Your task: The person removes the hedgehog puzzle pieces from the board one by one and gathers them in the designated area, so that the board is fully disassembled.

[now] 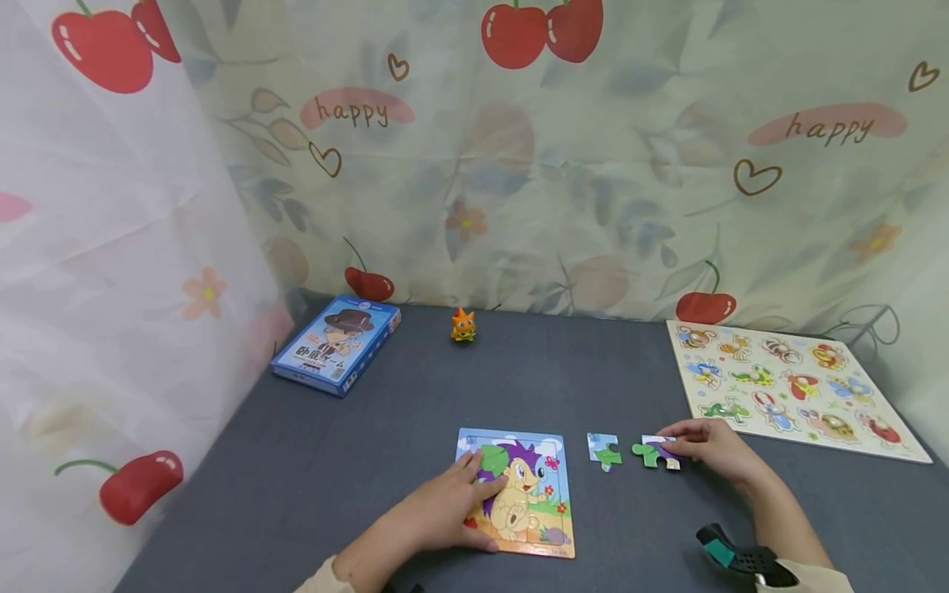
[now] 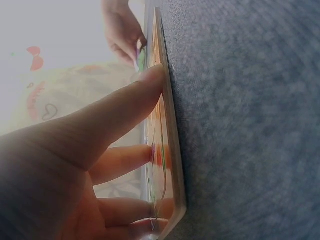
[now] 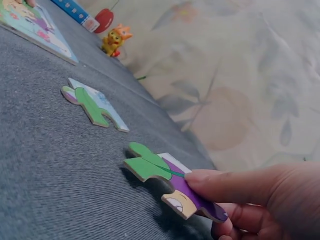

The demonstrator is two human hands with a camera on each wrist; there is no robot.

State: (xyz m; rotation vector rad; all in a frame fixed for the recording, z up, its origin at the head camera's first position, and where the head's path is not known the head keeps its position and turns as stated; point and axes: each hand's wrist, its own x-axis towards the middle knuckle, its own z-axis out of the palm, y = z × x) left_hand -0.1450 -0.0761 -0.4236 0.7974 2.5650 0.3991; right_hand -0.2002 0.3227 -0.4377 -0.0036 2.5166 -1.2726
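My left hand (image 1: 445,509) rests on a square hedgehog puzzle board (image 1: 530,494). In the left wrist view its thumb (image 2: 135,102) lies along the board's near edge while the other fingers spread over the picture. My right hand (image 1: 717,451) pinches a green and purple jigsaw piece (image 1: 651,452) between thumb and fingers. The right wrist view shows this piece tilted a little, with part of a cartoon eye on it. Between the board and that piece lies a loose blue and green jigsaw piece (image 1: 604,450) on the dark table.
A blue game box (image 1: 337,342) lies at the back left, and a small orange toy figure (image 1: 463,326) stands by the back curtain (image 1: 563,189). At the right is a white board with insect pictures (image 1: 793,387). A black strap (image 1: 734,556) is on my right wrist.
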